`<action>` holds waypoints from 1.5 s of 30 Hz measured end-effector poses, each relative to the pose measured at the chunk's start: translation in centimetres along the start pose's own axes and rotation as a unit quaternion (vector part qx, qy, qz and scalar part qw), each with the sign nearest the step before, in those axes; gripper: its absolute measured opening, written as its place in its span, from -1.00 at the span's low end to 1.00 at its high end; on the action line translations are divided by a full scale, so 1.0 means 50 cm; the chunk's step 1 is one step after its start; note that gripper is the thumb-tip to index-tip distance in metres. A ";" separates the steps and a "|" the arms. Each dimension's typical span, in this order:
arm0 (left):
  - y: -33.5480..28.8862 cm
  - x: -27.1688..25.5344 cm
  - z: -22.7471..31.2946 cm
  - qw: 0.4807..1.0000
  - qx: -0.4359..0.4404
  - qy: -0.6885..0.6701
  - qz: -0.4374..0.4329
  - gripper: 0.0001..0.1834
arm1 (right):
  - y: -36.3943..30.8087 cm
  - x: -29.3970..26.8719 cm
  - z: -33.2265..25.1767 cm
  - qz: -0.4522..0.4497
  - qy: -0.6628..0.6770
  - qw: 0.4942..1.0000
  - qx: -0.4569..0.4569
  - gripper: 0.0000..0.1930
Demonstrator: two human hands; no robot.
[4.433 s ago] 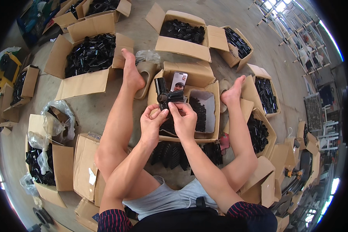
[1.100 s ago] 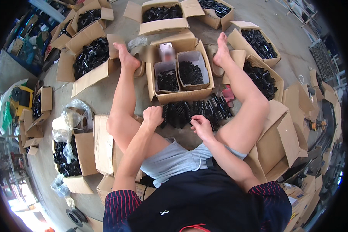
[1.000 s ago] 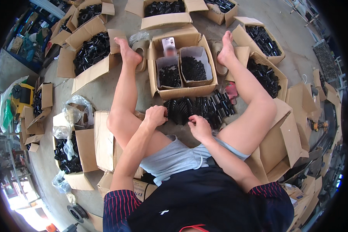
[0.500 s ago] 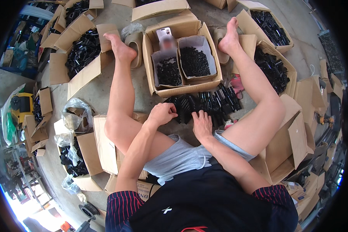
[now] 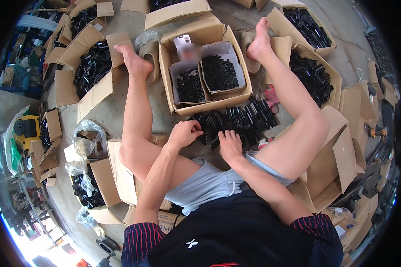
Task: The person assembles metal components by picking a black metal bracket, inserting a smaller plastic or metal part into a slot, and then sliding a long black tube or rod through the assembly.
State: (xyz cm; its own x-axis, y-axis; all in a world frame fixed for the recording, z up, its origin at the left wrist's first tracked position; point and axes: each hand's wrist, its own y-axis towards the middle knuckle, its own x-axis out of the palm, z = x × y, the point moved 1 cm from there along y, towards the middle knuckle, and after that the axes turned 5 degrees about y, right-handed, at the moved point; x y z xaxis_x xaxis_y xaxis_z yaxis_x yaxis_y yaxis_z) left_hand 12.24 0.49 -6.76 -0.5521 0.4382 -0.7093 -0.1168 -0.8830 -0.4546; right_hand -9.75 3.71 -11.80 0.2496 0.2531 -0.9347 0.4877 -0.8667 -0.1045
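Observation:
My left hand (image 5: 185,134) is closed in a pinch at the left end of a row of black plastic parts (image 5: 211,121). Whatever sits between its fingertips is too small and dark to name. Right of it, my right hand (image 5: 231,145) bends its fingers down over the near edge of the parts, and the end of one dark part pokes out beside the index finger. More long black parts (image 5: 256,113) lie side by side farther right. Beyond them stands a cardboard box (image 5: 218,103) with two inner trays of small black pieces (image 5: 220,71).
A phone (image 5: 182,43) leans in the box's far left corner. My legs stretch out on both sides of it. Cartons of black parts (image 5: 93,69) surround me, with another carton (image 5: 312,73) at right. An open carton (image 5: 323,178) stands by my right thigh. Pink cloth (image 5: 271,99) lies near my right leg.
The view has shifted slightly, so the box appears a little to the left and lower. Both hands stay at the black parts, with the right one a touch nearer to me.

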 end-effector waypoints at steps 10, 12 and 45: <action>-0.059 0.031 0.048 0.886 0.063 -0.403 -0.219 -0.50 | 0.025 -0.213 -0.035 0.130 0.216 0.962 -0.101 -0.71; -0.054 0.017 0.096 0.860 0.106 -0.462 -0.188 -0.56 | 0.047 -0.279 -0.027 0.150 0.221 0.955 -0.131 -0.69; 0.074 -0.008 0.092 0.578 0.022 -0.808 -0.113 -0.55 | 0.227 -0.308 0.052 0.245 0.371 0.893 -0.076 -0.84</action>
State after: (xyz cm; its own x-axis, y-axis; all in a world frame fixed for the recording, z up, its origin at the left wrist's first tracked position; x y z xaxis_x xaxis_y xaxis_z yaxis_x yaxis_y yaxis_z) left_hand 8.24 -3.72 -5.64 -0.5640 -0.1554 0.8110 -0.3377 -0.8528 -0.3983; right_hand -10.25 -11.15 0.52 0.9216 0.1240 -0.3677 0.2620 -0.8978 0.3539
